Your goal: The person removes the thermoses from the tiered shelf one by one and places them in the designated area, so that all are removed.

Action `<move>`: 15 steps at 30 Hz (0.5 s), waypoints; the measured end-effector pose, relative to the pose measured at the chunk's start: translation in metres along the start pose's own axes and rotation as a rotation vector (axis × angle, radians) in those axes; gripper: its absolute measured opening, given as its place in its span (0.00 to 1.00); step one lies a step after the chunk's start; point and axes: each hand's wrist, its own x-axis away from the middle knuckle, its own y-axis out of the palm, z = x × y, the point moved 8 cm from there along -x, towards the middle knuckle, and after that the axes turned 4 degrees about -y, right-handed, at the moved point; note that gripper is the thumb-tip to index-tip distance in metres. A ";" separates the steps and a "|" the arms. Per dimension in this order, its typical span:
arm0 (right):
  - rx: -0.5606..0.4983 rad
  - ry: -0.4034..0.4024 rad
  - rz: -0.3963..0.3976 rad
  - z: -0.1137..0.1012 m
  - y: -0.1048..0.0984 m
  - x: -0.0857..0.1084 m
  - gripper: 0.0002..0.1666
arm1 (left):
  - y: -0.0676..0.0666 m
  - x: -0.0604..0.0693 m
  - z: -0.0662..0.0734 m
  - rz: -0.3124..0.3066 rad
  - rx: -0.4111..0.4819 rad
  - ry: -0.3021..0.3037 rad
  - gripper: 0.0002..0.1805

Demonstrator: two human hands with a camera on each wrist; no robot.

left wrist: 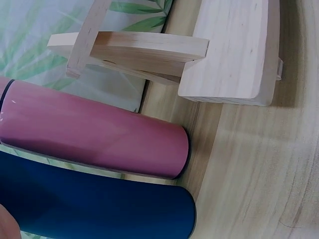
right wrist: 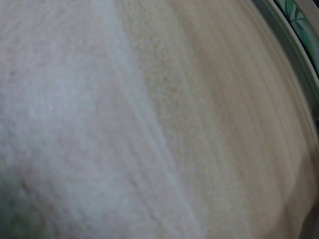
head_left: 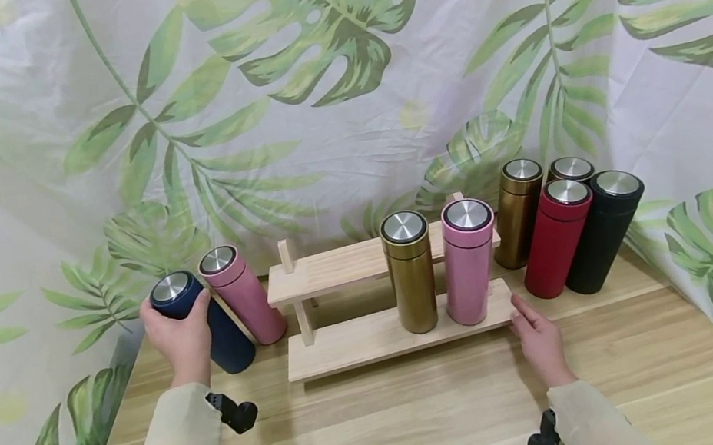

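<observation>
My left hand [head_left: 182, 342] grips the dark blue thermos [head_left: 230, 340] near its silver-topped lid. The thermos base is at or close to the tabletop; I cannot tell whether it touches. Beside it stands a pink thermos [head_left: 246, 302], seen also in the left wrist view, where the blue thermos [left wrist: 99, 199] lies parallel to it. At the right end of the two-tier wooden shelf [head_left: 348, 344], my right hand [head_left: 542, 341] touches the lower board with extended fingers. A gold thermos [head_left: 414, 283] and another pink thermos [head_left: 467, 275] stand on that lower board.
Right of the shelf is a cluster of thermoses: gold [head_left: 516, 220], red [head_left: 557, 241], black [head_left: 603, 234], and one mostly hidden behind. A leaf-print cloth [head_left: 346, 154] hangs behind the wooden table [head_left: 389, 427]. The right wrist view shows blurred wood grain.
</observation>
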 end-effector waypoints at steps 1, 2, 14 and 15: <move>-0.003 -0.001 0.002 0.000 0.000 0.000 0.26 | 0.000 -0.001 0.000 -0.004 -0.004 -0.005 0.43; -0.005 0.000 0.003 -0.001 0.000 -0.001 0.26 | 0.000 -0.001 0.001 -0.010 -0.006 -0.012 0.44; 0.016 0.005 0.002 0.000 0.001 0.000 0.26 | -0.007 0.011 0.044 0.006 0.093 0.143 0.43; 0.018 0.003 0.003 0.000 0.001 0.000 0.26 | -0.007 0.014 0.051 0.000 0.098 0.166 0.43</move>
